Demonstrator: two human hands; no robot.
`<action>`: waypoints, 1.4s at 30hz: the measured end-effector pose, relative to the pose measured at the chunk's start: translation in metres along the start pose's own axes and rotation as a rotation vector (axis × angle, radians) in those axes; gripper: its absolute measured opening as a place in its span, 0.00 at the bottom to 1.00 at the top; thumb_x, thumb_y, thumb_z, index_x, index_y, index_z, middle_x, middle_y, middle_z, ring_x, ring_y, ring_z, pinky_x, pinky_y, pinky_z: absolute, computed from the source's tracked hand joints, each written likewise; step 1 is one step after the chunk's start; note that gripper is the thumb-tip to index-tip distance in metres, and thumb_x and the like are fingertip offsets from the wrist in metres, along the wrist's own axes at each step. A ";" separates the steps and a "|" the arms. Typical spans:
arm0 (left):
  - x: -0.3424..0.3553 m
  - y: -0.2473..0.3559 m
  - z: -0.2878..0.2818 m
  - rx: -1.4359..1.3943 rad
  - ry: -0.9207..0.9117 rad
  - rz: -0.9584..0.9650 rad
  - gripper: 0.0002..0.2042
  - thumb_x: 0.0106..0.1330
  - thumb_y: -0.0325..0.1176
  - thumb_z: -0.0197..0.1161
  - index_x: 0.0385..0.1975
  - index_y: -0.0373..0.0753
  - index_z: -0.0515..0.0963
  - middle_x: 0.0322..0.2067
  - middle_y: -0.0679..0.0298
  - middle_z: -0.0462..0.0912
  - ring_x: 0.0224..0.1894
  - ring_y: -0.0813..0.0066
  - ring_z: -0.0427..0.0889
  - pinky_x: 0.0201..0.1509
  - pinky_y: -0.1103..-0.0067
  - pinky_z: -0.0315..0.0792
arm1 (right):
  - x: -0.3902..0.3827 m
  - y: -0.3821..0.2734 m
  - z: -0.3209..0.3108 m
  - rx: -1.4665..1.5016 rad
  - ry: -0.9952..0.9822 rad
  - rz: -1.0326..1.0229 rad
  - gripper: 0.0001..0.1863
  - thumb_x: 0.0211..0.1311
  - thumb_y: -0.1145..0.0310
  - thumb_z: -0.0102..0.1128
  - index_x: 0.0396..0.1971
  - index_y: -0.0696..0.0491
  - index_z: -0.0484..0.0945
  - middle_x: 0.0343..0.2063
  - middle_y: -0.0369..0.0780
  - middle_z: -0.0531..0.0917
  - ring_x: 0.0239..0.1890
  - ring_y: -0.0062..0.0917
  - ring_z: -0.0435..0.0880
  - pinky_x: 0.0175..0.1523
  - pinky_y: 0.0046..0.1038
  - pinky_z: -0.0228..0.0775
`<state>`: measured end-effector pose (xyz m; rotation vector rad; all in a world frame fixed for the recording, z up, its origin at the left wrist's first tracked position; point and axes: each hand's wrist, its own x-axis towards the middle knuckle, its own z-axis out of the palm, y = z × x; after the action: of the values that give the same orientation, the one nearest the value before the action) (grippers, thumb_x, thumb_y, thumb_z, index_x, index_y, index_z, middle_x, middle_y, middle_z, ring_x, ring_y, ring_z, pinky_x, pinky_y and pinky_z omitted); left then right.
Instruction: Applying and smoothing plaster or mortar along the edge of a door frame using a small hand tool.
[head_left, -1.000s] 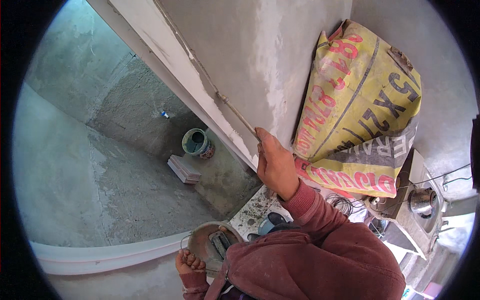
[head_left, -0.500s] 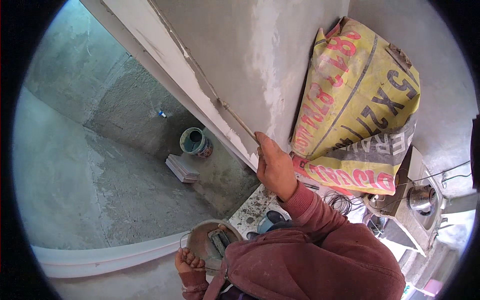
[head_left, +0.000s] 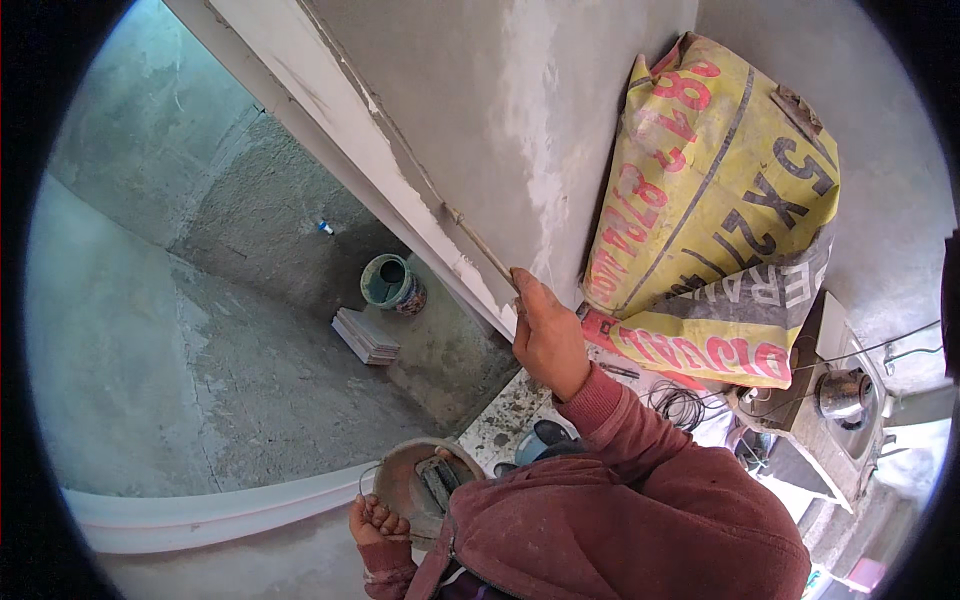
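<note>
My right hand [head_left: 552, 335] is closed around the lower end of a thin wooden-coloured stick [head_left: 483, 242]. Its far tip rests at the seam between the white trim strip [head_left: 400, 195] and the grey plastered wall [head_left: 480, 110]; I cannot make out what kind of tip it has. Low in the view, my left hand [head_left: 378, 520] grips the thin wire handle [head_left: 362, 484] of a dirty bucket [head_left: 402, 470]. A dark, roughly rectangular tool [head_left: 438, 483] lies inside the bucket, whose near side is hidden by my maroon sleeve and jacket.
A large yellow printed sack [head_left: 715, 200] leans in the right corner. Beyond the opening stand a plaster-stained bucket [head_left: 393, 284] and a stack of tiles [head_left: 366, 337]. A black cable coil [head_left: 676, 402] and a sink [head_left: 868, 415] with a metal pot [head_left: 843, 394] are at right.
The far tip of the stick has shifted very slightly down and right along the seam. Both hands and the bucket stay almost where they were.
</note>
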<state>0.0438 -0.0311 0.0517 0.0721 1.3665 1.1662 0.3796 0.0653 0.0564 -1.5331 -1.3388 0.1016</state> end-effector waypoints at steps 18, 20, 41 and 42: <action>0.005 0.002 -0.011 -0.024 -0.076 -0.019 0.13 0.59 0.45 0.51 0.16 0.47 0.66 0.07 0.77 0.55 0.07 0.85 0.50 0.09 0.85 0.46 | -0.054 -0.012 0.004 0.186 -0.358 -0.010 0.23 0.44 0.74 0.49 0.46 0.52 0.64 0.32 0.48 0.75 0.27 0.43 0.76 0.29 0.39 0.68; 0.006 0.003 -0.006 -0.007 -0.089 -0.016 0.13 0.59 0.45 0.50 0.16 0.46 0.67 0.07 0.77 0.55 0.07 0.85 0.50 0.09 0.85 0.46 | -0.088 -0.011 0.032 0.239 -0.708 -0.147 0.19 0.41 0.72 0.51 0.39 0.51 0.72 0.29 0.47 0.77 0.26 0.42 0.77 0.29 0.40 0.68; 0.017 0.019 0.024 -0.060 -0.191 -0.039 0.12 0.59 0.44 0.51 0.18 0.46 0.67 0.08 0.77 0.55 0.07 0.85 0.51 0.11 0.85 0.47 | -0.080 -0.032 0.033 -0.098 -1.077 -0.193 0.12 0.40 0.71 0.54 0.30 0.54 0.74 0.18 0.47 0.77 0.23 0.43 0.78 0.25 0.41 0.67; 0.018 0.018 0.027 -0.049 -0.178 -0.024 0.12 0.59 0.45 0.51 0.18 0.46 0.67 0.08 0.77 0.55 0.07 0.85 0.51 0.11 0.85 0.47 | -0.068 -0.025 0.026 -0.038 -0.935 -0.108 0.15 0.42 0.70 0.53 0.34 0.54 0.71 0.17 0.48 0.76 0.22 0.44 0.77 0.25 0.41 0.67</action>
<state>0.0498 0.0050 0.0589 0.1211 1.1789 1.1442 0.3205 0.0252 0.0268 -1.4827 -2.1422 0.8050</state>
